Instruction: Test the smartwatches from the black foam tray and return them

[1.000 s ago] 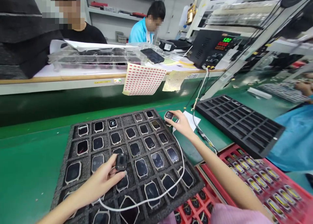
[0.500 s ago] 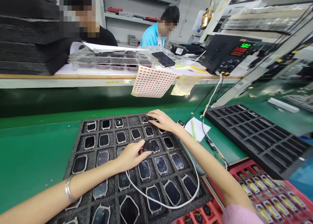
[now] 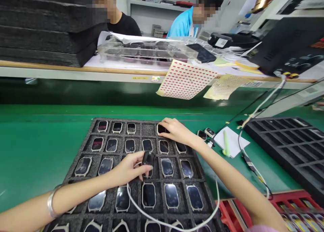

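Green conveyor tabletop (image 3: 37, 140), black foam grid tray (image 3: 141, 120) in front of me. My left hand (image 3: 126, 169) pinches a small black charging clip (image 3: 147, 157) on a white cable (image 3: 177, 222), over the tray's middle rows. My right hand (image 3: 176, 130) is curled on a dark-screened watch body (image 3: 161, 129) in the far row; gripped or just touched, can't tell. Nearly all pockets filled, one far-row pocket (image 3: 148, 129) empty. Two loose watch bodies (image 3: 202, 134) lie beside the tray. No legible text.

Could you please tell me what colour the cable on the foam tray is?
White; the cable shows best in the head view.
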